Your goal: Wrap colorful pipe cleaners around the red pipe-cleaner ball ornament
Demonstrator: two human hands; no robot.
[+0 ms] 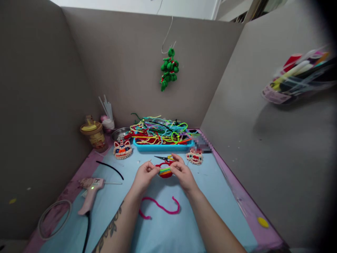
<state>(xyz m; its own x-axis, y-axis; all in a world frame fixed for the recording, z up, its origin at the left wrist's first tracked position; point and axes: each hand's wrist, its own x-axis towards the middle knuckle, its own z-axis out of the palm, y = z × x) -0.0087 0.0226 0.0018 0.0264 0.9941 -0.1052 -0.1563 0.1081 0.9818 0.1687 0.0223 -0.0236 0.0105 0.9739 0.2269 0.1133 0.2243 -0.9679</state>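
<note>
Between my two hands, above the table, is a small pipe-cleaner craft piece with red, orange, yellow and green bands and a red loop at its top. My left hand pinches its left edge between thumb and fingertips. At its right edge, my right hand pinches it with thumb and index finger, the other fingers raised. Just behind the piece lie scissors with dark blades and yellow handles, partly hidden by my right hand. Nearer me, a curved magenta pipe cleaner lies between my forearms.
A blue tray heaped with coloured pipe cleaners stands at the back. Two animal-face crafts flank it. At left lie a pink glue gun, a black pipe cleaner and a lidded cup. Grey partitions enclose the table.
</note>
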